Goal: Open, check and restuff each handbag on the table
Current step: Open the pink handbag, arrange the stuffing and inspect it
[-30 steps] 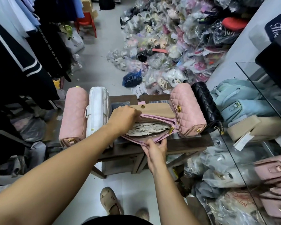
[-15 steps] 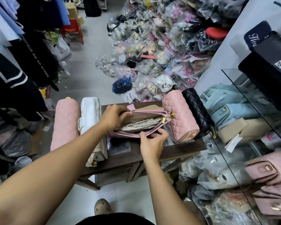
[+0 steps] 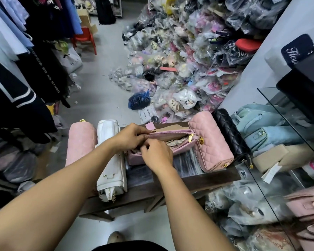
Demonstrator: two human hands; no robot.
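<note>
Stockroom, dark wooden table (image 3: 216, 180): we log one open pink handbag (image 3: 169, 136) at the table's middle, paper stuffing (image 3: 176, 143) showing inside. Our left hand (image 3: 132, 136) grips its far rim; our right hand (image 3: 156, 154) pinches its near rim. White bag (image 3: 111, 154) lies toward the left edge; quilted pink bag (image 3: 210, 142) touches its right end.

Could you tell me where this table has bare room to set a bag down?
Only the glossy dark tabletop strip at the near edge, bordered by the white leather bag, the open pink zip bag and the diamond-quilted pink bag on the right. Elsewhere bags lie packed.
</note>
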